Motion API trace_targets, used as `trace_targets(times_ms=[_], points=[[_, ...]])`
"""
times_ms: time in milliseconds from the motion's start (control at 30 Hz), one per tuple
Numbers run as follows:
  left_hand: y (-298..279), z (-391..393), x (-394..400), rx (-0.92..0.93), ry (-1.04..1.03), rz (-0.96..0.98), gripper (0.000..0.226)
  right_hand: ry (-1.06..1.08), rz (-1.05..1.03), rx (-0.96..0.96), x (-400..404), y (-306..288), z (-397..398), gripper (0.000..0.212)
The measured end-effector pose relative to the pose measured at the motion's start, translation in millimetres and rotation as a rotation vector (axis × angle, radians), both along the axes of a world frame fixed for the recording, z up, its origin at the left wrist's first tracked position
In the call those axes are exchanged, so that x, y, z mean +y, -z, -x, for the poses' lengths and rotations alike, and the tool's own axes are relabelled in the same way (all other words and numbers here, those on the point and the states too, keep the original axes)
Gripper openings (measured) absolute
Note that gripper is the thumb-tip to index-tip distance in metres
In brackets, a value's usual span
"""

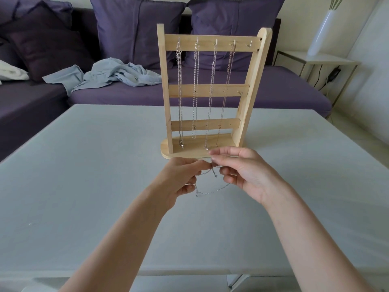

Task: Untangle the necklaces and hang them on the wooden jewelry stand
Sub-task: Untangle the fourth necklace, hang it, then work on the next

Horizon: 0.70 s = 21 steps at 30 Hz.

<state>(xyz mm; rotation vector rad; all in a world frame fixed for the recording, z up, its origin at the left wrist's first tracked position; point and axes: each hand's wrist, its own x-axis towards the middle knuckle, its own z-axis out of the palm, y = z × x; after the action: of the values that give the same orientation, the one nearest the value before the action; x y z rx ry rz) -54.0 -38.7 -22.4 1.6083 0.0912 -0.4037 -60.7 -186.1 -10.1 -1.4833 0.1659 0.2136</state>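
A wooden jewelry stand [207,89] stands upright on the pale grey table [94,165]. Several thin chains [195,91] hang from the hooks on its top bar; the rightmost hook [249,44] is bare. Just in front of the stand's base, my left hand [181,178] and my right hand [242,171] both pinch a thin silver necklace [212,191]. The fingertips of the two hands meet at a small bunch of chain, and a loop of the necklace sags between and below them, above the tabletop.
A purple sofa [273,91] with large cushions runs behind the table, with a crumpled light-blue cloth [109,74] lying on its seat. A small side table [315,60] with a white vase [322,30] stands at the right.
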Motion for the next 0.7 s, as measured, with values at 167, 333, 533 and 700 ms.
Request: trace_targets(times_ms=[167, 333, 533, 700], points=[[-2.9, 0.7, 0.2, 0.017, 0.005, 0.037, 0.013, -0.046, 0.035, -0.015, 0.3, -2.3, 0.7, 0.019], [-3.3, 1.2, -0.5, -0.001, -0.021, 0.026, 0.017, -0.068, 0.116, -0.064, -0.5, -2.0, 0.3, 0.023], [-2.3, 3.0, -2.1, -0.086, 0.039, -0.11, 0.022, -0.077, 0.21, -0.057, -0.6, 1.2, -2.3, 0.02], [-1.3, 3.0, -8.6, -0.133, 0.132, -0.24, 0.025, -0.105, 0.305, -0.016, 0.1, 2.9, -1.0, 0.018]])
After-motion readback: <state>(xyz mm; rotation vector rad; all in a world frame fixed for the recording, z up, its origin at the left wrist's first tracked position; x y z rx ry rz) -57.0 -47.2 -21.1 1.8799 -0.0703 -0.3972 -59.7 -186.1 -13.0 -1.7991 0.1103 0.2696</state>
